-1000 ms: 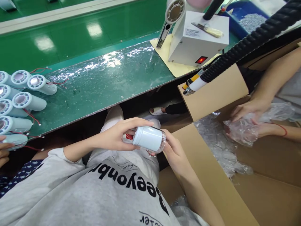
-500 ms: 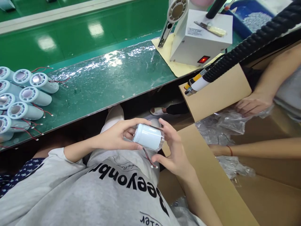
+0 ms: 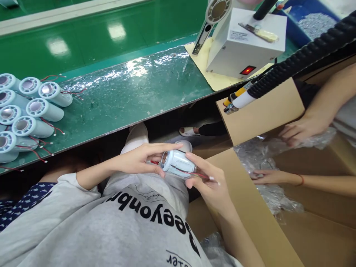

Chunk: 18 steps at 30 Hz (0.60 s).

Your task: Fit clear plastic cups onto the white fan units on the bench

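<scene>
A light-blue cylinder (image 3: 179,163) with thin red and black wires lies sideways between my two hands above my lap. My left hand (image 3: 141,159) grips its left end, thumb below and fingers above, where a clear rim shows. Around the right end close the fingers and thumb of my right hand (image 3: 210,178). The wires run along the near side of the cylinder, and their small white plugs (image 3: 213,178) stick out by my right hand. Part of the cylinder's right end is hidden by the fingers.
Several similar wired cylinders (image 3: 36,107) lie at the left of the green bench (image 3: 133,89). A white box with a lit red switch (image 3: 247,69) stands beyond a black hose (image 3: 300,52). At right, a co-worker's hands (image 3: 308,128) handle clear plastic over a cardboard box (image 3: 247,200).
The cylinder has been turned so its wires, which hung below, now lie across its near side. My right hand has closed onto its right end. The co-worker's lower hand has shifted right.
</scene>
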{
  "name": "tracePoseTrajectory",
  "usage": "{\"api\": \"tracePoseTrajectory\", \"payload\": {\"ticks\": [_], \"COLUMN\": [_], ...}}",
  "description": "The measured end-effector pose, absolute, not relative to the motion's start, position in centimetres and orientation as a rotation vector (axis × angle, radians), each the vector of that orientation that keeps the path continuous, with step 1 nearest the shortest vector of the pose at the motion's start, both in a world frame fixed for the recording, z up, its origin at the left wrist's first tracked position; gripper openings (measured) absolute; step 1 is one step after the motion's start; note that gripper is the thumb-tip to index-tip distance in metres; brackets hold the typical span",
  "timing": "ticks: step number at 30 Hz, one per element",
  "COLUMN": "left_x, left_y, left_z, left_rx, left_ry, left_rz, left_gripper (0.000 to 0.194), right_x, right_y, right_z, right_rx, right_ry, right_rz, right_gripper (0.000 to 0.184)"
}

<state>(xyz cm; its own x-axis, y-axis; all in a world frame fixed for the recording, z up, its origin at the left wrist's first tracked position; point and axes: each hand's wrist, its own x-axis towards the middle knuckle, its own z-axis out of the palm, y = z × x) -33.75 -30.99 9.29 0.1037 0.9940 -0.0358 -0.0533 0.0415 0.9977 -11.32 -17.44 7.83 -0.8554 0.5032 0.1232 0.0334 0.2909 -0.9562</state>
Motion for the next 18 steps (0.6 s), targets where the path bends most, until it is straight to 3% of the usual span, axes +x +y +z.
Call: {"api": "tracePoseTrajectory", "payload": {"ticks": [7, 11, 14, 18], "left_x": [-33.7, -33.7, -33.5, -33.0], "left_y": [-31.0, -31.0, -31.1, -31.2], "left_z": [6.7, 6.5, 6.8, 7.0], "left_rx": [1.25, 1.22, 1.175, 1.195], "left_ry": [1.101, 1.067, 1.028, 1.031], "left_rz": [1.177, 1.233, 1.293, 1.371], "left_gripper": [0.075, 0.085, 0.089, 0.084], "right_x": [-11.3, -11.8, -12.2, -12.6], "right_y": [-17.8, -18.5, -18.6, -18.2], "right_z": [7.7, 7.0, 6.6, 7.0], "right_rx": [-0.459, -0.404, -0.436, -0.534], "right_ry": [-2.334, -2.271, -2.145, -1.904], "right_rz": [1.314, 1.2, 1.387, 1.945], "right_gripper": [0.042, 0.043, 0.059, 0.084]}}
